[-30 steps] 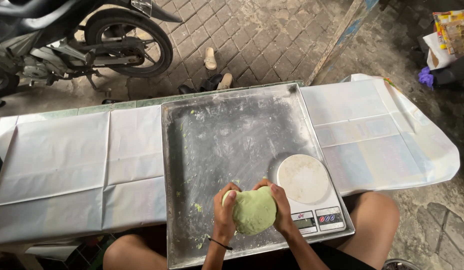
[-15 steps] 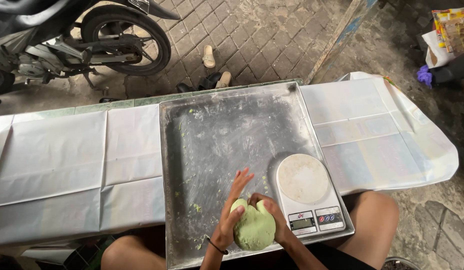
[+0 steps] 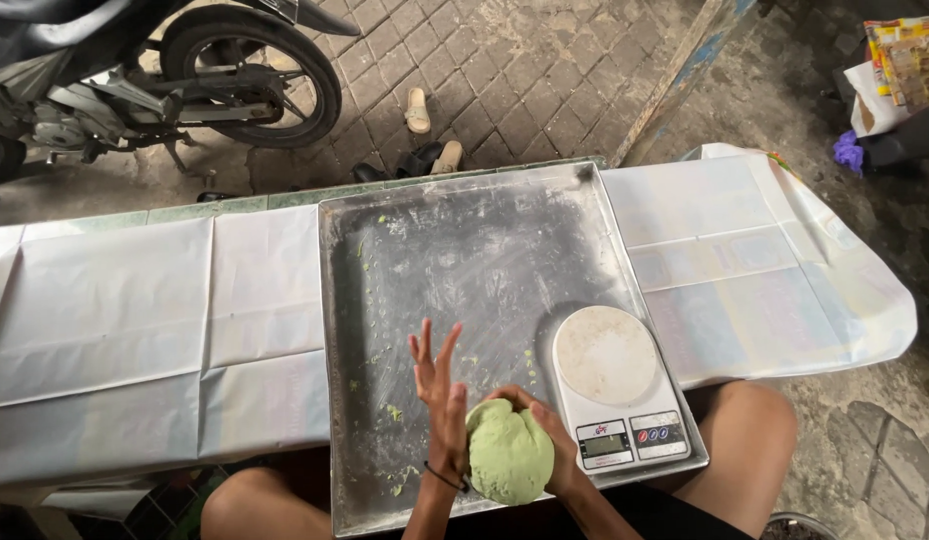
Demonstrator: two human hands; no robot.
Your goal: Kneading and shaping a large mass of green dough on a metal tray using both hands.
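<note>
A pale green ball of dough [image 3: 509,455] sits between my hands over the near edge of a floury metal tray [image 3: 455,260]. My right hand [image 3: 547,430] cups the dough from the right and holds it. My left hand [image 3: 440,395] is upright against the dough's left side, palm flat, fingers spread and pointing away from me. A white kitchen scale [image 3: 615,385] with a round floured plate stands on the tray just right of my right hand.
White paper sheets [image 3: 135,320] cover the table either side of the tray. Small green dough crumbs lie on the tray's left part. A motorcycle [image 3: 155,70] and sandals [image 3: 417,110] are on the brick paving beyond. My bare knees show below the table.
The dough has come lower and nearer to me. My left hand has opened from cupping the dough to a flat, spread palm against its left side.
</note>
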